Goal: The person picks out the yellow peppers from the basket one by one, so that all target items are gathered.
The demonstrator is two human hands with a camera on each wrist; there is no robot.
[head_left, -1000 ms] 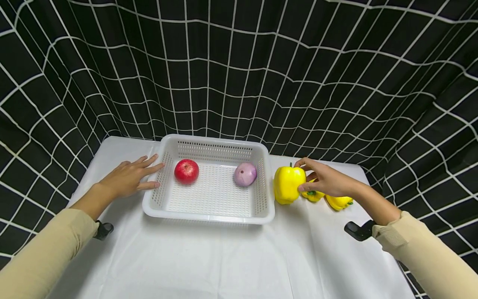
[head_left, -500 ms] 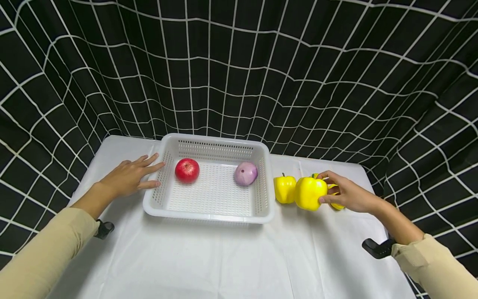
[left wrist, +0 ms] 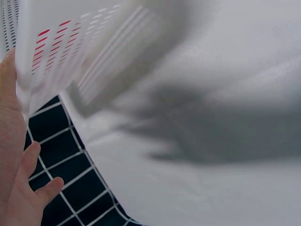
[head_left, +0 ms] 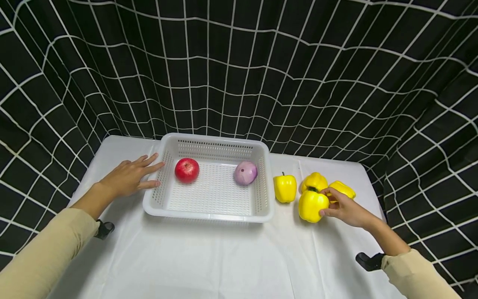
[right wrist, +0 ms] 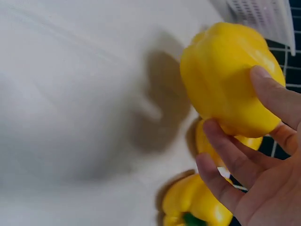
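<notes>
My right hand (head_left: 345, 209) holds a yellow bell pepper (head_left: 313, 207) between thumb and fingers. In the right wrist view the held bell pepper (right wrist: 230, 77) hides part of another pepper, and its shadow falls on the cloth. Three more yellow bell peppers are nearby: one (head_left: 285, 189) upright beside the basket, one (head_left: 314, 181) just behind the held one, and one (head_left: 344, 189) lying partly behind my hand. My left hand (head_left: 128, 176) lies with straight, spread fingers on the left rim of a white perforated basket (head_left: 209, 218); the left wrist view shows the hand (left wrist: 14, 155) against its wall.
Inside the basket are a red pomegranate-like fruit (head_left: 187, 170) on the left and a purple onion (head_left: 246, 173) on the right. A white cloth (head_left: 209, 261) covers the table. Black curtains with a white grid (head_left: 224, 74) hang behind and at both sides.
My right hand has moved right and towards me with the held bell pepper, away from the basket. The upright pepper beside the basket has come into view. The left hand stays put.
</notes>
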